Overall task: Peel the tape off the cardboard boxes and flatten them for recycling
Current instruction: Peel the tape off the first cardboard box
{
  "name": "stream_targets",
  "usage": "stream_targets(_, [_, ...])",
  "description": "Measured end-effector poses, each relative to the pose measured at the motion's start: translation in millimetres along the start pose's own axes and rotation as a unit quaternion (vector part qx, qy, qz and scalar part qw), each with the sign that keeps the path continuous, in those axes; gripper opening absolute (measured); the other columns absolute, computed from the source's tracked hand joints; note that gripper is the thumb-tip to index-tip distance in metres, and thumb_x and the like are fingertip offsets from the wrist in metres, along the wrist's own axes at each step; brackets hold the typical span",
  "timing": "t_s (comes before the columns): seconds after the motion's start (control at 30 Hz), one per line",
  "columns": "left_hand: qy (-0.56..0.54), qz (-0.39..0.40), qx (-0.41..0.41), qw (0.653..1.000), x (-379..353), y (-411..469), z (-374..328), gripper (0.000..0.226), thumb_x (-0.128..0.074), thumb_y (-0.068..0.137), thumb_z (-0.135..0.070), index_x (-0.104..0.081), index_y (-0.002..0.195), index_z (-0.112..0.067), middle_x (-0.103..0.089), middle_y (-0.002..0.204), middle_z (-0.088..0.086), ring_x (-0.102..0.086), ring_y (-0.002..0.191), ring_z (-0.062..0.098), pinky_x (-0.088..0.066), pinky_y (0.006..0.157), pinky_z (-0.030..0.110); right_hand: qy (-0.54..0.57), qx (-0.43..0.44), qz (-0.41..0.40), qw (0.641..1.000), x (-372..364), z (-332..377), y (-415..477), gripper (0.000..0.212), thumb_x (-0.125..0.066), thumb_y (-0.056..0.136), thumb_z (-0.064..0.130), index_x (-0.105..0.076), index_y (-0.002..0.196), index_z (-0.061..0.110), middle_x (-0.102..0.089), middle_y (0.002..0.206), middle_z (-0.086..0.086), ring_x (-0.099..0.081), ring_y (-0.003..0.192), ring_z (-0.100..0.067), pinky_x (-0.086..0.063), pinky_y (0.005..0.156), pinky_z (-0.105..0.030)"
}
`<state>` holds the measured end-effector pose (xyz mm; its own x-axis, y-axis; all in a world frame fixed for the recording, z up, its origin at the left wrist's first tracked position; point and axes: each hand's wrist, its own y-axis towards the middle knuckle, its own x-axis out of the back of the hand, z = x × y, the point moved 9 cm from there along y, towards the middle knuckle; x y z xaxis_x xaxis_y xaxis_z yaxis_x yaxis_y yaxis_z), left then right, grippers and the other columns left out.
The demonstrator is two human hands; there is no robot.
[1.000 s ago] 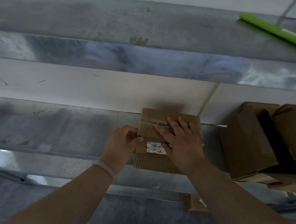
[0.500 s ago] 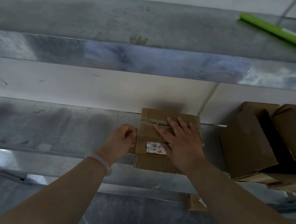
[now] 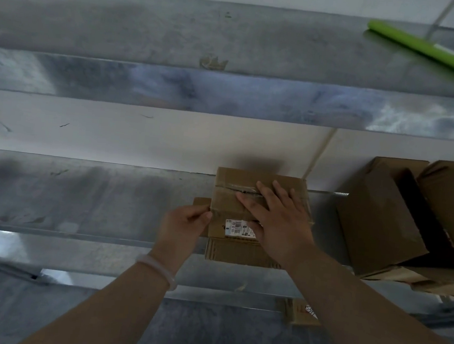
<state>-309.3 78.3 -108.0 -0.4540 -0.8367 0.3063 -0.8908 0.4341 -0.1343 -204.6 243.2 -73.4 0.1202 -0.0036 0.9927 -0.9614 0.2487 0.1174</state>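
A small brown cardboard box [image 3: 231, 202] sits on the metal shelf [image 3: 79, 199], with clear tape [image 3: 235, 188] along its top seam and a white barcode label on top. My right hand [image 3: 277, 218] lies flat on the box top, fingers spread across the seam. My left hand [image 3: 185, 223] is at the box's left edge, thumb and fingers pinched together on the tape end there. A flat piece of cardboard [image 3: 240, 252] lies under the box.
Two larger open cardboard boxes [image 3: 382, 214] lean at the right of the shelf. A green broom head [image 3: 426, 49] rests on the upper shelf at the far right. A small cardboard piece [image 3: 301, 312] lies on the lower ledge.
My left hand has slid slightly left off the box's corner, fingers pinched at the edge. My right hand stays pressed on the top.
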Motion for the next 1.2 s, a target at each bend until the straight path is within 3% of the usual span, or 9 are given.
stream_targets(0.1, [0.019, -0.017, -0.020, 0.999, 4, 0, -6, 0.023, -0.069, 0.085, -0.019, -0.070, 0.078, -0.041, -0.068, 0.068, -0.026, -0.066, 0.072, -0.004, -0.050, 0.065, 0.012, 0.001, 0.002, 0.001, 1.000, 0, -1, -1, 0.060, -0.042, 0.096, 0.050, -0.012, 0.148, 0.051, -0.022, 0.159, -0.002, -0.014, 0.147, -0.034, -0.010, 0.119, -0.054])
stream_targets(0.2, [0.009, -0.023, -0.014, 1.000, 4, -1, -8, 0.013, -0.072, 0.083, -0.022, -0.072, 0.084, -0.036, -0.068, 0.068, -0.027, -0.064, 0.070, -0.010, -0.045, 0.058, 0.004, 0.003, 0.000, 0.002, 1.000, 0, -1, 0, 0.060, -0.040, 0.096, 0.051, -0.009, 0.148, 0.051, -0.019, 0.160, -0.001, -0.011, 0.147, -0.033, -0.008, 0.119, -0.053])
stream_targets(0.43, [0.018, -0.015, -0.024, 0.999, 7, 5, -9, 0.018, -0.067, 0.087, -0.017, -0.065, 0.078, -0.033, -0.068, 0.082, -0.009, -0.063, 0.079, 0.009, -0.049, 0.069, 0.022, -0.001, 0.000, -0.002, 1.000, 0, 0, 0, 0.061, -0.044, 0.095, 0.049, -0.015, 0.148, 0.050, -0.025, 0.158, -0.003, -0.017, 0.146, -0.035, -0.011, 0.119, -0.054])
stream_targets(0.53, [-0.001, 0.036, -0.005, 0.999, -2, 10, -4, 0.014, -0.059, 0.092, -0.012, -0.061, 0.083, -0.023, -0.067, 0.086, 0.004, -0.063, 0.085, 0.022, -0.054, 0.080, 0.036, -0.009, 0.000, -0.002, 1.000, -1, 0, 0, 0.062, -0.044, 0.095, 0.049, -0.014, 0.149, 0.049, -0.026, 0.158, -0.004, -0.019, 0.146, -0.035, -0.013, 0.118, -0.055])
stream_targets(0.63, [-0.013, 0.079, 0.005, 0.997, -10, 15, -2, 0.020, -0.050, 0.096, -0.007, -0.056, 0.084, -0.021, -0.063, 0.083, 0.003, -0.062, 0.083, 0.020, -0.055, 0.086, 0.040, -0.009, 0.000, -0.001, 1.000, -1, 0, 0, 0.062, -0.045, 0.094, 0.049, -0.016, 0.149, 0.048, -0.028, 0.157, -0.004, -0.021, 0.145, -0.036, -0.015, 0.118, -0.055])
stream_targets(0.83, [0.110, 0.122, -0.066, 0.984, -18, 18, -17, 0.024, -0.040, 0.098, -0.007, -0.046, 0.077, -0.017, -0.057, 0.088, 0.019, -0.058, 0.086, 0.041, -0.051, 0.083, 0.057, -0.010, 0.002, -0.005, 1.000, 2, 0, -1, 0.060, -0.045, 0.094, 0.049, -0.021, 0.148, 0.047, -0.032, 0.156, -0.005, -0.024, 0.144, -0.037, -0.018, 0.117, -0.056])
stream_targets(0.9, [0.133, 0.127, -0.072, 0.980, -17, 17, -18, 0.025, -0.039, 0.098, -0.007, -0.043, 0.076, -0.017, -0.055, 0.090, 0.019, -0.057, 0.085, 0.041, -0.051, 0.082, 0.055, -0.012, 0.005, -0.004, 1.000, 1, 0, -2, 0.060, -0.044, 0.094, 0.050, -0.019, 0.148, 0.047, -0.030, 0.156, -0.005, -0.022, 0.145, -0.036, -0.016, 0.117, -0.056])
stream_targets(1.0, [0.098, 0.158, -0.043, 0.982, -17, 14, -13, 0.026, -0.037, 0.100, -0.008, -0.043, 0.076, -0.016, -0.051, 0.080, 0.009, -0.052, 0.073, 0.022, -0.051, 0.079, 0.045, -0.007, 0.001, 0.000, 1.000, 1, -1, 0, 0.060, -0.042, 0.095, 0.050, -0.015, 0.149, 0.048, -0.026, 0.158, -0.004, -0.019, 0.146, -0.035, -0.013, 0.118, -0.055])
stream_targets(1.2, [0.018, 0.112, 0.010, 0.993, 0, 12, -5, 0.014, -0.051, 0.097, -0.015, -0.061, 0.099, -0.007, -0.064, 0.092, 0.006, -0.062, 0.092, 0.021, -0.054, 0.088, 0.036, -0.016, -0.002, -0.002, 1.000, 0, -1, 1, 0.060, -0.040, 0.096, 0.049, -0.011, 0.149, 0.048, -0.023, 0.159, -0.004, -0.016, 0.146, -0.034, -0.012, 0.118, -0.054])
